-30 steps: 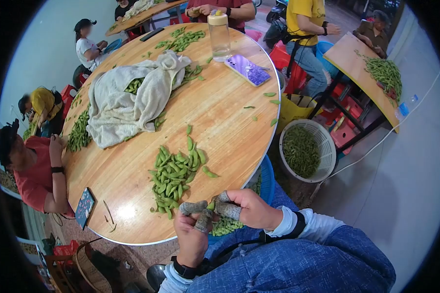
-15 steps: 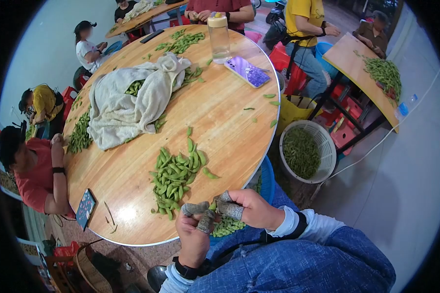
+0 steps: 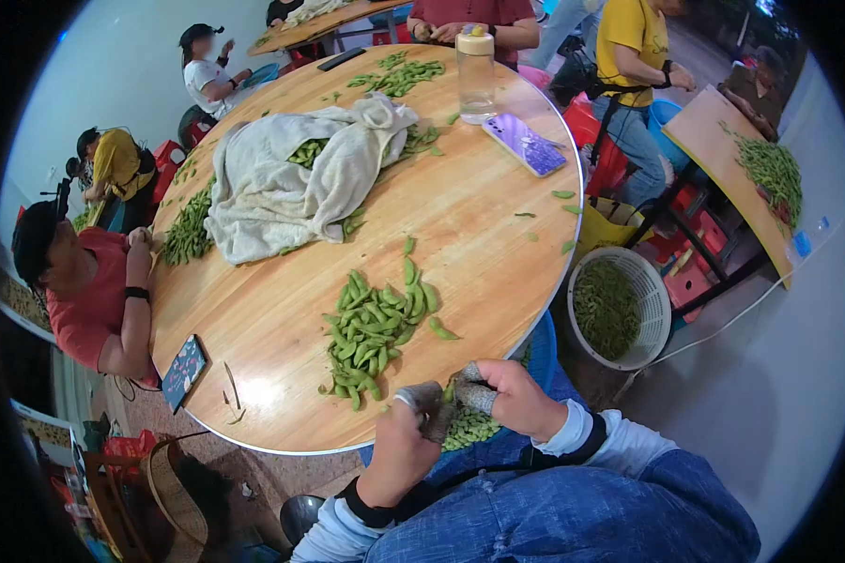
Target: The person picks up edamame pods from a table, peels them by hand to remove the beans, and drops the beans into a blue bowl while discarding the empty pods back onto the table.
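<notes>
At the near edge of the round table, my left hand (image 3: 406, 448) and my right hand (image 3: 514, 394) meet with grey wrappings on their fingertips. A green soybean pod (image 3: 449, 390) is pinched between them, partly hidden by the fingers. Below the hands, shelled green soybeans (image 3: 471, 426) lie in a blue basin (image 3: 543, 349) tucked under the table's rim. Just beyond my left hand, a pile of soybean pods (image 3: 364, 340) rests on the wooden round table (image 3: 479, 246), with one loose pod (image 3: 443, 328) to its right.
A whitish cloth (image 3: 272, 192) covers more pods mid-table. A clear bottle (image 3: 476, 84), a purple phone (image 3: 526, 144) and a dark patterned phone (image 3: 184, 373) lie around it. A white basket (image 3: 655, 324) of green pods or husks stands on the floor at right. Several people sit around.
The whole view has shifted, with the table and things appearing further right. My hands stay together at the table edge, pinching the pod; the left hand's fingers have turned slightly.
</notes>
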Tool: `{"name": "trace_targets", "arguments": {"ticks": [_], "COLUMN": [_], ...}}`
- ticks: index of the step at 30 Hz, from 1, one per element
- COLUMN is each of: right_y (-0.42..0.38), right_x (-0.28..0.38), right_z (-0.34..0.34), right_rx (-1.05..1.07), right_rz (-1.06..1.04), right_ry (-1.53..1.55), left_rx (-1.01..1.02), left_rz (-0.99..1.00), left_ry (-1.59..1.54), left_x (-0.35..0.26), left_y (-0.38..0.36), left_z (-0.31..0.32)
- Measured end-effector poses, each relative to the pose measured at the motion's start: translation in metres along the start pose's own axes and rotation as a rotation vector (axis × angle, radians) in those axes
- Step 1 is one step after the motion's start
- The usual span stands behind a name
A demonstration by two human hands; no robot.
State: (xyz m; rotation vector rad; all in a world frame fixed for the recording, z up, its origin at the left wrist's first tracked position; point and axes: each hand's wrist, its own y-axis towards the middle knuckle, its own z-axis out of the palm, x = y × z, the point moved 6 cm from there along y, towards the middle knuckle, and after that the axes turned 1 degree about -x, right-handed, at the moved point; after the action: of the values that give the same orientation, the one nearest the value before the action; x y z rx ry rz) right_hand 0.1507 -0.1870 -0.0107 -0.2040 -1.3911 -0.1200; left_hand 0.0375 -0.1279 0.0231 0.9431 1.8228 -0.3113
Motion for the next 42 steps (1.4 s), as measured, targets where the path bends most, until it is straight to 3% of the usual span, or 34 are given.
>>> {"name": "trace_targets", "arguments": {"ticks": [2,5,11,16,20,23,32,35,42], "right_y": [-0.001,-0.002,-0.001,-0.001,-0.001,0.0,-0.001,-0.002,-0.004], "right_x": [0.002,0.015,0.016,0.014,0.011,0.011,0.016,0.014,0.026], "right_z": [-0.001,0.001,0.007,0.006,0.011,0.011,0.012,0.014,0.019], "right_rx": [-0.004,-0.007,0.053,0.041,0.047,0.059,0.068,0.079,0.053], "right_rz": [-0.009,-0.071,-0.048,0.037,-0.019,-0.05,-0.059,-0.098,-0.244], "right_ry": [-0.054,-0.082,0.058,0.063,0.093,0.104,0.021,-0.137,-0.483], "left_rx": [0.101,0.023,0.026,0.01,0.041,-0.014,0.065,0.104,0.082], "left_rz": [0.134,0.329,0.202,0.169,0.313,0.24,-0.411,-0.298,-0.3], "left_ry": [0.354,0.451,0.18,0.316,0.434,0.272,-0.56,-0.297,-0.284], "left_x": [-0.004,-0.012,0.013,-0.003,-0.006,0.003,0.032,0.03,0.039], "left_y": [0.0,-0.004,-0.013,-0.007,-0.008,-0.009,-0.01,-0.015,-0.02], "left_z": [0.003,0.004,0.006,0.002,0.003,0.004,0.008,0.004,0.01]}}
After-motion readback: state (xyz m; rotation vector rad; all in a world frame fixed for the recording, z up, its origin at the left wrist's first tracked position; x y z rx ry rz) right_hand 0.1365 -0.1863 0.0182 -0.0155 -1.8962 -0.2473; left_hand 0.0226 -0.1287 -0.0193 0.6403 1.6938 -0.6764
